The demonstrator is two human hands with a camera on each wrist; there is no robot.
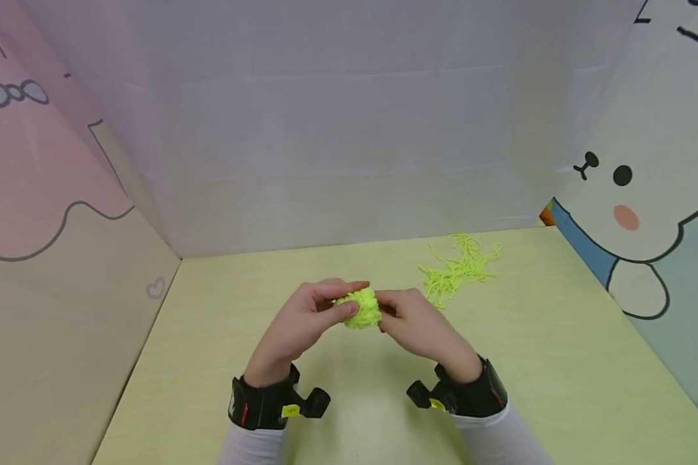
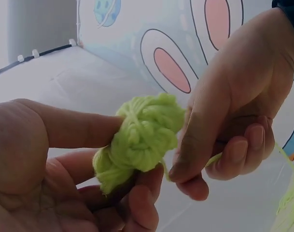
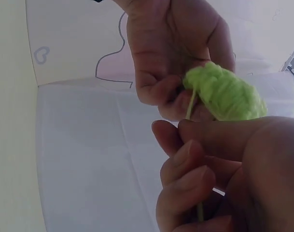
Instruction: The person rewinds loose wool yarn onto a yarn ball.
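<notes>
A small bundle of neon yellow-green yarn (image 1: 363, 309) is held above the table by my left hand (image 1: 311, 316). In the left wrist view, thumb and fingers grip the wound yarn bundle (image 2: 147, 130) from its left side. Close on its right, my right hand (image 1: 415, 323) pinches a single strand (image 3: 190, 104) between thumb and index finger. That strand runs from the bundle, through the right hand's curled fingers, and out past them toward the lower right of the left wrist view.
A loose tangle of the same yarn (image 1: 459, 268) lies on the pale table (image 1: 221, 413), toward the back right. A white cloth wall (image 1: 337, 129) stands behind the table, with cartoon-printed panels (image 1: 622, 213) on both sides.
</notes>
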